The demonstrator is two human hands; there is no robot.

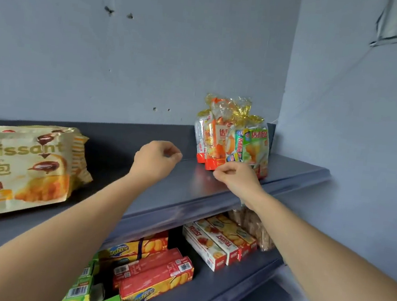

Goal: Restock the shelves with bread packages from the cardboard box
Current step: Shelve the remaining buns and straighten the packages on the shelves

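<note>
Bread packages stand upright on the shelf just beyond the curled right hand, contact undetermined; left hand curled, empty; judged light, soft, crushable, so grip lower sides, not twisted tops.

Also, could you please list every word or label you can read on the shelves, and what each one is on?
"roissant", first letter cut off: gold bag.
"角包": same bag, lower.
"Zecheese": yellow box, lower shelf.
"达利园", slightly blurred: green bread package.
Red-and-white boxes: upside-down brand, too blurred to be sure.
Barcode digits: too small.
</note>
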